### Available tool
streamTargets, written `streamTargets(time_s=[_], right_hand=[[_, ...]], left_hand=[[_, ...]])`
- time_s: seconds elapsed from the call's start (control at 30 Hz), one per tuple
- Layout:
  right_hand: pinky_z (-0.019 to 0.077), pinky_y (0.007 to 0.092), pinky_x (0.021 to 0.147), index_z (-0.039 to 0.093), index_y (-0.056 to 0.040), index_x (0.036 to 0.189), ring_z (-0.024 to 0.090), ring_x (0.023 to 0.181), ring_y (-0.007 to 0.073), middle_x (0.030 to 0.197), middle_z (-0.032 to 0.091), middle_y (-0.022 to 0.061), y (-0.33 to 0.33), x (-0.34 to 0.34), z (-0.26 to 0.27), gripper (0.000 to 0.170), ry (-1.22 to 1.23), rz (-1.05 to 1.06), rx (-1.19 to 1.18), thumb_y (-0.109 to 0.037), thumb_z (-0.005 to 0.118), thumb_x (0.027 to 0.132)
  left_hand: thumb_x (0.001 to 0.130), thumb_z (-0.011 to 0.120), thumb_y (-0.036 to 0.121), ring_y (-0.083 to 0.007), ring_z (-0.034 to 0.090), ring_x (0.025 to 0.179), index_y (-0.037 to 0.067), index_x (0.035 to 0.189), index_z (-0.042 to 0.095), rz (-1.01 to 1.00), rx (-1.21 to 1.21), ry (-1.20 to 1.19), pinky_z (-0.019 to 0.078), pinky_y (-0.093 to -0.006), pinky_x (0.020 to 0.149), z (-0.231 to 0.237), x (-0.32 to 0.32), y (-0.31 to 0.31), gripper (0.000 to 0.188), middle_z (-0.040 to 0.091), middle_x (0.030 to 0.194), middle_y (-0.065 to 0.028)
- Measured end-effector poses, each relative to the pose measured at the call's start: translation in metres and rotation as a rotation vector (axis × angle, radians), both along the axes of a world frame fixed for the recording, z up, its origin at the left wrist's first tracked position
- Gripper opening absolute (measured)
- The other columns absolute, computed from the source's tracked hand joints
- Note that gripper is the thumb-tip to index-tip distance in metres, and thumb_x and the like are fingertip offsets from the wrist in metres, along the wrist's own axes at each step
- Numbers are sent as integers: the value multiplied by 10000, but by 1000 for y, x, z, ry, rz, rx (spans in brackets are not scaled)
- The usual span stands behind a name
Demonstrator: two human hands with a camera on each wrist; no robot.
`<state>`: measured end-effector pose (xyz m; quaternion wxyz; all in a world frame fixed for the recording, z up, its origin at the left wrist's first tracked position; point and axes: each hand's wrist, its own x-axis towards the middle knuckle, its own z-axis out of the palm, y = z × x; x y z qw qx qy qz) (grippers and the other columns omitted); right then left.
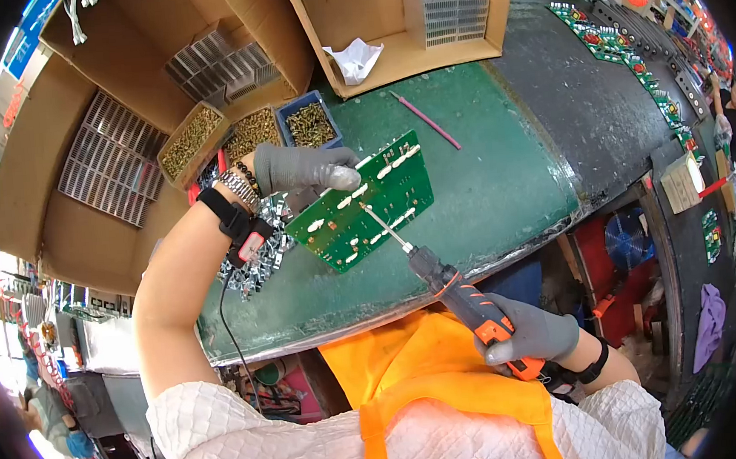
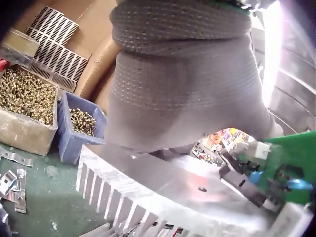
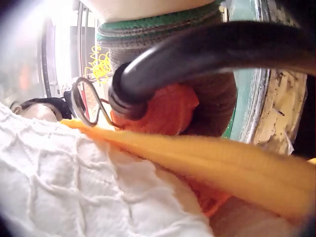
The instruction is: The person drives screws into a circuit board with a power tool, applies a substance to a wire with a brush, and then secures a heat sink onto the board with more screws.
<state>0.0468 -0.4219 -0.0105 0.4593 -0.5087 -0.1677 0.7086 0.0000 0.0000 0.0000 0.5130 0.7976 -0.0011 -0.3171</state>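
Note:
In the head view my left hand (image 1: pixel 304 167), in a grey glove, grips the upper left edge of a green circuit board (image 1: pixel 334 236). The board is tilted above the table, its soldered side facing me. Beneath the glove in the left wrist view, a finned metal heat sink (image 2: pixel 148 180) sits beside the board's component side (image 2: pixel 296 158). My gloved right hand (image 1: pixel 533 329) holds an orange and black electric screwdriver (image 1: pixel 462 295) by its body. Its long bit (image 1: pixel 385 226) points up left, the tip right at the board's face. The right wrist view shows the screwdriver's orange end (image 3: pixel 168 111).
Bins of brass-coloured screws (image 1: pixel 255 133) and a blue screw bin (image 1: pixel 309 124) stand behind the left hand. Metal clips (image 1: pixel 260 267) lie below it. Cardboard boxes (image 1: pixel 273 31) hold stacked heat sinks (image 1: pixel 111 158). A pink stick (image 1: pixel 426 121) lies on the green table mat (image 1: pixel 500 169).

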Motion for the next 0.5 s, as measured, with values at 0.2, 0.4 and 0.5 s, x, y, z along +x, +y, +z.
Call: streamTargets(time_s=[0.2,0.4,0.5], right_hand=[[493,297,548,288,-28,1398,581,621,139,856,539,55,6,0,3,793,15,-29,10,-97,741,751],[489,299,553,313,-31,1370,578,622,138,865,536,57,-5,0,-1,768,8,-26,-17,-101,753,745],[490,295,570,314,-30,1371,578,650,132,882,533,56,-8,2,0,777,-14,-29,-7,-108,764,742]], left_hand=[[651,724,726,-231,521,1170,-6,1425,352,115,-172,280,477,-411,958,13,6,-2,1129,521,1295,-159],[664,713,720,-222,537,1142,-7,1397,383,132,-169,271,502,-398,910,12,7,-5,1083,531,1273,-157],[696,686,709,-212,541,1125,-18,1386,394,81,-115,256,500,-384,902,17,9,-6,1045,535,1260,-148]])
